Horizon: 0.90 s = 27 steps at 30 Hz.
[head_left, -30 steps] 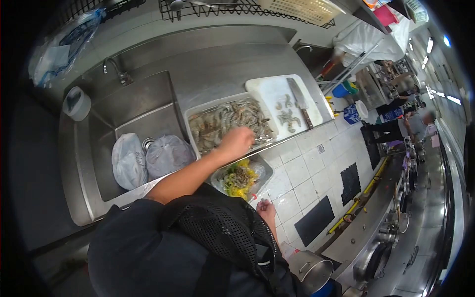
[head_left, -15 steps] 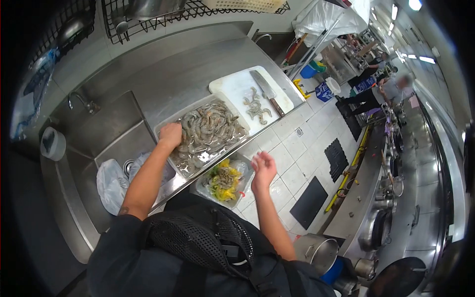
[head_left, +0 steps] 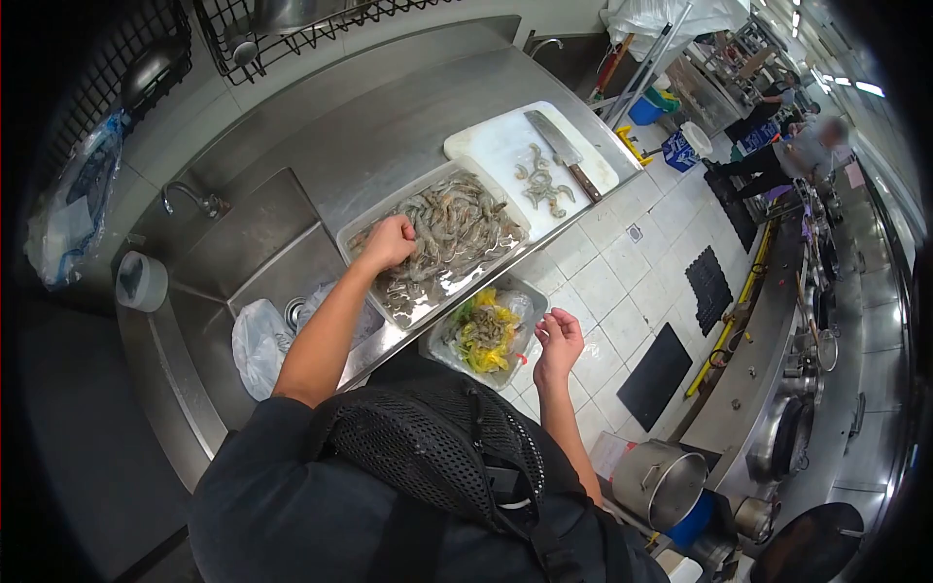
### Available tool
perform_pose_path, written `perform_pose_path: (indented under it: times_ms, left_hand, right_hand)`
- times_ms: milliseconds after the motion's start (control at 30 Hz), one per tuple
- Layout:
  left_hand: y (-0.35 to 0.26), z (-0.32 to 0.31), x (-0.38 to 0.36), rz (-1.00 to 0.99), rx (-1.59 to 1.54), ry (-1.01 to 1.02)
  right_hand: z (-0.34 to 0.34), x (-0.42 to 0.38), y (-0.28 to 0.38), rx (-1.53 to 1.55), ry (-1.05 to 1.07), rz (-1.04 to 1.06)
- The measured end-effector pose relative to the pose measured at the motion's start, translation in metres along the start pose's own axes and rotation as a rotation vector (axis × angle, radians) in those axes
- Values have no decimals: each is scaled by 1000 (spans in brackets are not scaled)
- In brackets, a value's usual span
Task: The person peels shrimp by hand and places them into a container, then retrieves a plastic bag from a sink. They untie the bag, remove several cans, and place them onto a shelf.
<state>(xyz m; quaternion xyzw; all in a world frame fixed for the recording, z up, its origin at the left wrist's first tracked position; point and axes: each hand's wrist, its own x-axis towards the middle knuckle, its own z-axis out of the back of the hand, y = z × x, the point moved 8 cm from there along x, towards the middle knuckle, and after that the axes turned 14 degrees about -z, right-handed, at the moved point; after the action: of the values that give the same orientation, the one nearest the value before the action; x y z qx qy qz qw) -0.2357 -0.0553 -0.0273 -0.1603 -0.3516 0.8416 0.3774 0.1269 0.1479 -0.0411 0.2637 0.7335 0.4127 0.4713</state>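
My left hand (head_left: 391, 243) is closed, knuckles up, over the left part of a clear tub (head_left: 352, 236) filled with raw, shell-on shrimp (head_left: 452, 219) in water. Its fingertips are hidden, so I cannot make out what they pinch. My right hand (head_left: 560, 346) hangs in the air past the counter's front edge, fingers loosely bent and apart, with nothing visible in it. Beside it and lower sits a lined bin (head_left: 530, 296) with yellow and green scraps and greyish shells. A white cutting board (head_left: 476, 146) right of the tub bears several shrimp (head_left: 544, 185) and a knife (head_left: 569, 160).
At left is a steel sink (head_left: 262, 228) with a faucet (head_left: 194, 199) and a white plastic bag (head_left: 260, 345). A wire rack (head_left: 292, 34) hangs above. Dark mats (head_left: 656, 377) lie on the tiled floor. A pot (head_left: 661, 483) stands at lower right. A person (head_left: 792, 160) stands farther off.
My left hand has moved from the tub's left rim inward over the shrimp. My right hand stays beside the bin, its fingers a little more bent. The whole view has shifted.
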Motion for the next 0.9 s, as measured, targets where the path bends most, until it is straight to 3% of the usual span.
perform_pose_path:
  times_ms: [100,300,433,533,600,633,700,800,833,900]
  left_hand:
    - [17,-3,4,60,-151,-82]
    - [-4,-18,-1,16,294,56]
    - [-6,-14,-7,-44,311,35]
    - [3,-8,-7,22,240,111]
    - [-4,3,-4,28,-22,17]
    - [-12,6,-2,21,-21,22]
    - [-42,28,-2,-91,-176,-241]
    - [-119,26,-11,-194,-311,-338]
    - [-160,28,-24,-162,-262,-287]
    - [-208,-3,-39,-584,-110,-405]
  right_hand:
    - [-12,1,0,-17,50,12]
    - [-49,-1,-1,-83,148,2]
    - [-59,-5,-1,-118,188,-6]
    - [-57,-7,-1,-114,180,-22]
    - [-59,-9,1,-120,183,-18]
    - [-61,-10,6,-129,190,-9]
    - [-68,-13,15,-153,212,7]
    - [-87,-23,31,-178,284,4]
    - [-97,-26,39,-179,343,-6]
    - [-111,-37,61,14,366,-69]
